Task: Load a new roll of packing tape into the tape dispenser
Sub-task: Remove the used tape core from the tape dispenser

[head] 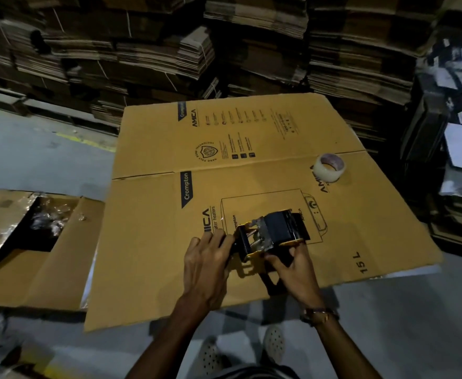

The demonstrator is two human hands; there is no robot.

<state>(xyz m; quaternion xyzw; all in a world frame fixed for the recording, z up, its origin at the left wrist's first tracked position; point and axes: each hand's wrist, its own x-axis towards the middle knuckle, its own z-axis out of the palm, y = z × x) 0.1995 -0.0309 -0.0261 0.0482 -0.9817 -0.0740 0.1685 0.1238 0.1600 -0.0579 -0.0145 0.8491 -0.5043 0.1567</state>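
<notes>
A black and yellow tape dispenser (272, 232) is held just above a flattened cardboard box (169, 242), near its front edge. My left hand (208, 266) grips the dispenser's left end, fingers curled round it. My right hand (292, 266) holds its near right side from below, thumb and fingers pinching the yellow frame. A roll of clear packing tape (329, 167) lies by itself on the cardboard, far to the right and behind the dispenser. Whether the dispenser has a roll inside is hidden.
An open cardboard box (32, 242) with crumpled plastic inside sits on the grey floor at the left. Tall stacks of flattened cartons (224, 50) wall off the back and the right side. My feet (240, 348) stand at the cardboard's front edge.
</notes>
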